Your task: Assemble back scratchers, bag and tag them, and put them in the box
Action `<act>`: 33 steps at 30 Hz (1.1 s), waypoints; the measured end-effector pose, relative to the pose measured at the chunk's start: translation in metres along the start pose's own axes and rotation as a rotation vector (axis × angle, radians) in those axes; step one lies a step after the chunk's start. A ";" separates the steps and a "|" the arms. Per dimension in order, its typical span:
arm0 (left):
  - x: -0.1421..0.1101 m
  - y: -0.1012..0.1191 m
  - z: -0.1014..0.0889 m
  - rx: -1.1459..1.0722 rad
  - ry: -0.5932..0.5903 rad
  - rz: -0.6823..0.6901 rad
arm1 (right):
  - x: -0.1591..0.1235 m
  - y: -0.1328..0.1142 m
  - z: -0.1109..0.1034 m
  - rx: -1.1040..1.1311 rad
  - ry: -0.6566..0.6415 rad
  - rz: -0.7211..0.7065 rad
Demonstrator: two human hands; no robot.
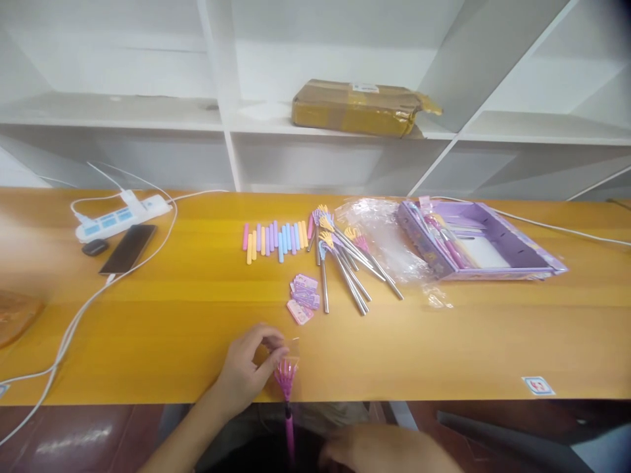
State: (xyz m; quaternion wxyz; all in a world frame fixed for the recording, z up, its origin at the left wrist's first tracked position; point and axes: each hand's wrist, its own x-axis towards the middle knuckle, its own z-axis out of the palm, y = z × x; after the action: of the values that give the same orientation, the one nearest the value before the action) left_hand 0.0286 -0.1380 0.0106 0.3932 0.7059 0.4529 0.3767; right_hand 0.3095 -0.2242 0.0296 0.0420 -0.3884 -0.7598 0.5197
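At the table's front edge, my left hand (246, 368) pinches the top of a narrow clear plastic bag (294, 348). Inside or just behind that film is a magenta back scratcher (286, 380), its claw head up and its handle hanging below the edge toward me. My right hand (340, 450) is low at the bottom of the view, smeared by motion, near the handle; its fingers do not show clearly. Beyond the left hand lie small printed cards (303, 300), a row of coloured handle sleeves (276, 240) and a pile of metal-rod back scratchers (345, 263).
Clear plastic bags (379, 230) lie beside a purple box (493, 270) that holds packed back scratchers. To the left are a power strip (123, 218), a phone (128, 249) and white cables (73, 322). A taped carton (359, 108) rests on the white shelf (148, 112) behind.
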 end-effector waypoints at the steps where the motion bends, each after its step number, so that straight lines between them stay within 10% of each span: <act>1: -0.001 -0.002 0.001 0.014 0.026 -0.008 | -0.006 -0.008 -0.023 0.057 -0.076 -0.037; 3: -0.002 -0.005 0.003 0.047 0.057 -0.028 | -0.003 -0.020 -0.071 0.139 -0.085 -0.139; 9: 0.005 -0.009 0.002 0.109 0.052 0.172 | 0.089 -0.003 -0.155 -0.356 0.751 -0.038; 16: 0.005 -0.006 0.000 0.106 0.114 0.257 | 0.134 0.055 -0.146 -0.596 0.830 -0.011; 33: 0.005 -0.003 -0.002 0.060 0.147 0.126 | 0.137 0.056 -0.138 -0.496 0.846 0.024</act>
State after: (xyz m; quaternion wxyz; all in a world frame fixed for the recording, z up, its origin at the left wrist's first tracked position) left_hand 0.0278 -0.1316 0.0094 0.3133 0.7150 0.4461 0.4377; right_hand 0.3093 -0.0241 -0.0002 0.2471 -0.5723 -0.7727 0.1202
